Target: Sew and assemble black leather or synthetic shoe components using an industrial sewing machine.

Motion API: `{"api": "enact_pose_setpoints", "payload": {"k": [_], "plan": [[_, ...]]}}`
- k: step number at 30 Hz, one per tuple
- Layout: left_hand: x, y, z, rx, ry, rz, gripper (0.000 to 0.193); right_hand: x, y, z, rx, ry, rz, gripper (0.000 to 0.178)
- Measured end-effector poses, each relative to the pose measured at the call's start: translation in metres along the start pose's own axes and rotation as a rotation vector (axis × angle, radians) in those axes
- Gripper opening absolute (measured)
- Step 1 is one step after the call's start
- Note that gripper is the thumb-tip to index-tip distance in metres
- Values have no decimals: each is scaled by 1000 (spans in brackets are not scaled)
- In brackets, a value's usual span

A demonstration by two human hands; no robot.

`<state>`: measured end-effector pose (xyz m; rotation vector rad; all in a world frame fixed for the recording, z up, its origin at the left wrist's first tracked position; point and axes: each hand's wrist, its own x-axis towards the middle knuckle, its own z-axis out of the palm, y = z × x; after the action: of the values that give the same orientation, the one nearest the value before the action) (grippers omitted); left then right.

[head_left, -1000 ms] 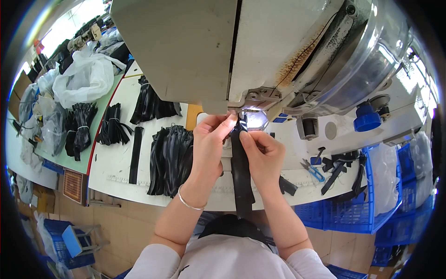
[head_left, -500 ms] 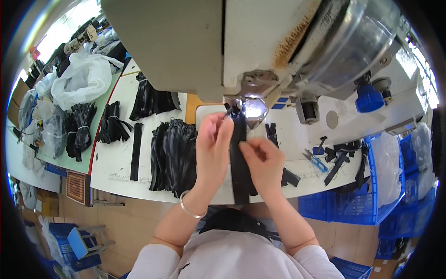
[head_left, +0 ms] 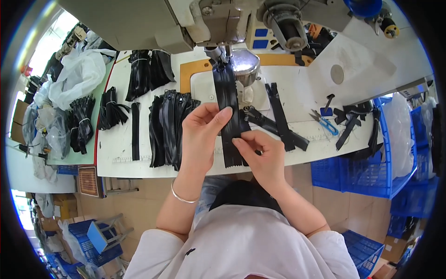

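Observation:
A black zipper (head_left: 226,88) hangs lengthwise toward me from the sewing machine's needle area (head_left: 228,53), its far end under the presser foot. My left hand (head_left: 203,128) pinches its left edge about halfway down, thumb on top. Lower down, my right hand (head_left: 263,151) grips the right edge between thumb and fingers. The zipper's near end lies close to the table's front edge. To the left of my left hand lies a thick row of black zippers (head_left: 169,125). Two loose zippers (head_left: 281,116) cross each other beyond my right hand.
Tied zipper bundles (head_left: 139,76) and a single black strip (head_left: 135,130) lie on the left. Blue thread snips (head_left: 327,124) and black scraps (head_left: 348,122) are at right, beside a blue crate (head_left: 367,172). The machine head (head_left: 130,23) overhangs the far side.
My view has shifted, so the table and machine sit higher. My left hand has come away from the needle, down along the zipper. Both hands now hold the zipper flat.

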<state>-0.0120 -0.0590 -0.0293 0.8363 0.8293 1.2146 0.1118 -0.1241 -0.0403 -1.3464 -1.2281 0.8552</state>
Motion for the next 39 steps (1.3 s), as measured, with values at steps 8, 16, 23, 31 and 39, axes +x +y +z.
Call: {"api": "enact_pose_setpoints", "payload": {"k": [8,16,23,31,39], "plan": [[2,-1,0,18,-2,-13,10,-3,-2,-2,-19,6,-1,12],[-4,2,-1,-59,2,-97,8,-13,-10,-2,-43,8,-17,10],[4,7,2,-81,-15,-58,9,-3,-11,2,-57,45,-84,10],[29,21,11,-55,-24,-29,12,27,-21,6,-45,87,-129,10],[38,30,8,18,-23,52,16,59,-28,6,-92,74,-130,13]]}}
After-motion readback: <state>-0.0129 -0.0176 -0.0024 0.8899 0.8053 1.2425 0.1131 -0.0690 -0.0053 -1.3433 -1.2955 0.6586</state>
